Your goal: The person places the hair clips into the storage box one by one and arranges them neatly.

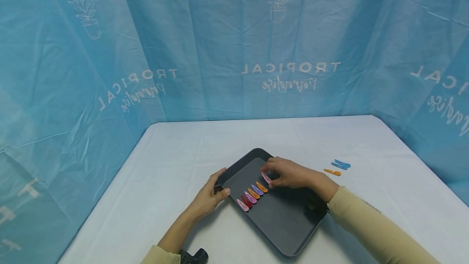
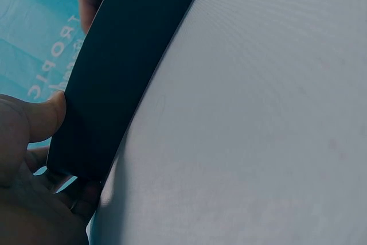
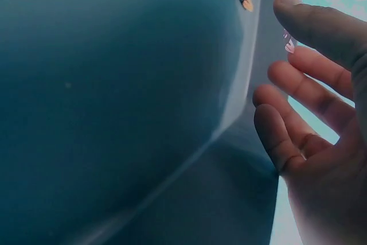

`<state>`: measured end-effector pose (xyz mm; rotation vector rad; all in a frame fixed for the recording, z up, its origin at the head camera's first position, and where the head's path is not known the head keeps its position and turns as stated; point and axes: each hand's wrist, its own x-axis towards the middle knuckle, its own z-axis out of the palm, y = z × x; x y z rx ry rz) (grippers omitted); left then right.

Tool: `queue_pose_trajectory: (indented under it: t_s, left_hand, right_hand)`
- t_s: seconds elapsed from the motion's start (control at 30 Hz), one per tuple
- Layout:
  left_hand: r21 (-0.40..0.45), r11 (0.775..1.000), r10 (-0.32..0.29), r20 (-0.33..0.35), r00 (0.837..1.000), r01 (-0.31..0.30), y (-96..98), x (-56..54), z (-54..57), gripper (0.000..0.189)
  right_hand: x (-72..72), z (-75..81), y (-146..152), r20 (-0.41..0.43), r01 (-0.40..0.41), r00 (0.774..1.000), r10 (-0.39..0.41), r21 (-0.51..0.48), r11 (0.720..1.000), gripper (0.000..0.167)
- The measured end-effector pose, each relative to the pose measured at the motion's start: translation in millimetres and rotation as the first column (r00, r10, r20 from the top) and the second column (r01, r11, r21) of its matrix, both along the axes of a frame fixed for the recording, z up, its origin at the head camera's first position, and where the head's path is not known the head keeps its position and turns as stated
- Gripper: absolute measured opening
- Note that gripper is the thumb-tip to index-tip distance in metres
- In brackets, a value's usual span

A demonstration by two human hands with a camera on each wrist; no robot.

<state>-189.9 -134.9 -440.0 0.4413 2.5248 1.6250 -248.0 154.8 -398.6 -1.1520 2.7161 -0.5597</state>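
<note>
Pinching a pink hair clip [image 1: 266, 178] in the right hand [image 1: 289, 173], just beside a row of six clips [image 1: 253, 193] within a dark tray [image 1: 282, 219]; gripping the tray's corner with the left hand [image 1: 206, 199].

A white-covered worktop [image 1: 183, 154] carries a dark grey tray [image 1: 289, 225]; at the tray's two o'clock lie an orange clip [image 1: 332, 172] and, just beyond it, blue clips [image 1: 340, 166].

One tray [image 1: 282, 221] on one table [image 1: 176, 150]; two hands, the left hand [image 1: 207, 199] and right hand [image 1: 289, 173], at the tray. Over it, seven hair clips [image 1: 253, 193]. Right of the tray, one orange clip [image 1: 332, 172] and blue clips [image 1: 340, 164] (one or two, unclear).
</note>
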Motion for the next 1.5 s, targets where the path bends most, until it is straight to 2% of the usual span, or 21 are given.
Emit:
queue_pose_trajectory:
  t_s: [0.33,0.77,1.3,1.5]
  left_hand:
    - [0.008,1.0,0.0,0.003,1.0,-0.001,0.1,0.0,0.2,0.066]
    - [0.019,1.0,-0.004,-0.003,1.0,0.004,0.6,-0.9,-1.7,0.067]
    - [-0.011,1.0,0.001,-0.005,1.0,-0.001,0.2,-1.1,-3.2,0.066]
    - [-0.001,1.0,0.005,-0.003,1.0,-0.005,0.7,0.1,-0.9,0.066]
  right_hand:
    - [0.9,-5.7,-4.6,0.001,-0.046,0.999,0.046,0.045,0.998,0.041]
    - [-2.5,-10.3,-6.6,0.005,-0.063,0.998,0.062,0.103,0.993,0.041]
    - [-6.8,-11.5,-6.6,0.017,-0.087,0.996,0.086,0.119,0.989,0.045]
    - [-5.9,-12.4,-5.4,0.028,-0.08,0.997,0.078,0.088,0.993,0.045]
